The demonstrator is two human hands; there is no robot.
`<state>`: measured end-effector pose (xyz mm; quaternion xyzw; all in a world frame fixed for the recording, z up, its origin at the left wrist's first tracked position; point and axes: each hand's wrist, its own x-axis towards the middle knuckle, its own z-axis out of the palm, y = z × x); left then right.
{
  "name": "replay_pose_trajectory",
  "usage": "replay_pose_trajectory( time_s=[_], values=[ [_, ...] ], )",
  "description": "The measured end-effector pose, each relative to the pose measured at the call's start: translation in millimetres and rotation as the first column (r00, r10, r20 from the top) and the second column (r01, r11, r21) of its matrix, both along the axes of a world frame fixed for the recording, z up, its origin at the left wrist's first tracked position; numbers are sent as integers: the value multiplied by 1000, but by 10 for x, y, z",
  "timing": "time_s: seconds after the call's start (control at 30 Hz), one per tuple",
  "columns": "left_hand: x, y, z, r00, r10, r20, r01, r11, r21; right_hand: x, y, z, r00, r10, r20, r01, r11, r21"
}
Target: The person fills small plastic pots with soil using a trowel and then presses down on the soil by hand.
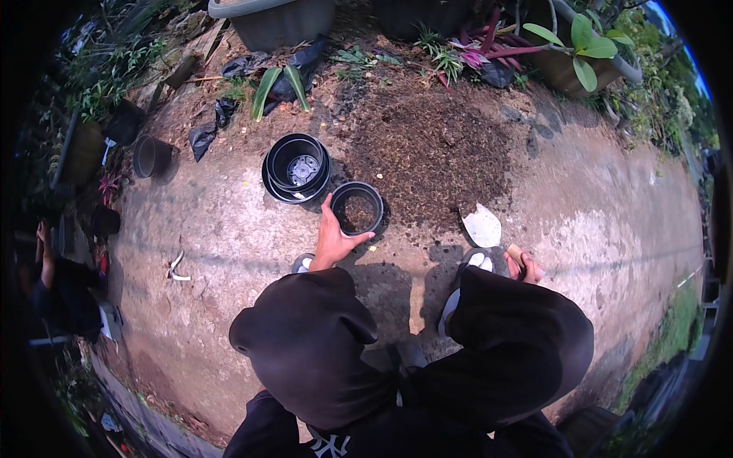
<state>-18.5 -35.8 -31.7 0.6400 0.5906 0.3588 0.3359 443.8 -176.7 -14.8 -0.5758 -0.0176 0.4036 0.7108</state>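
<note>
My left hand (337, 240) grips the rim of a small black plastic plant pot (379, 214) that has some brown soil in the bottom. Just to its upper left stand several nested black plastic pots (268, 186). A spread heap of dark, loose potting mix (432, 154) lies on the ground beyond. My right hand (524, 268), beside my right foot, holds a small tan object (515, 253), perhaps a handle; the rest of it is unclear. Close by, a broken-edged white piece (482, 225), perhaps plastic, lies at the heap's near edge.
Large planters (280, 26) and potted plants line the far side. Black plastic bags (202, 139) and an empty pot (153, 156) lie at the left. A hand pruner (176, 268) appears to rest on the concrete. Another person (66, 292) sits at the far left.
</note>
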Motion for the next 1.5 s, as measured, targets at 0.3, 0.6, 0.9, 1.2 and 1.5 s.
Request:
replay_pose_trajectory(
  time_s=[0.3,0.6,0.9,1.2,1.5],
  values=[
    [-19,-24,-10,1000,-18,12,17,1000,6,-779,835,941,842,515,162,-529,847,57],
    [57,18,-87,999,-42,21,41,998,41,-1532,1553,1441,200,675,710,-805,526,-274],
    [38,24,-81,998,-51,30,50,999,18,-1719,1574,1697,-217,241,946,-863,405,-301],
    [-207,173,-2,981,-180,67,184,982,-53,-321,782,1214,714,322,622,-399,917,-16],
    [-123,156,-133,972,-211,105,218,974,-66,670,-1,-543,929,-329,172,299,937,178]
  ],
)
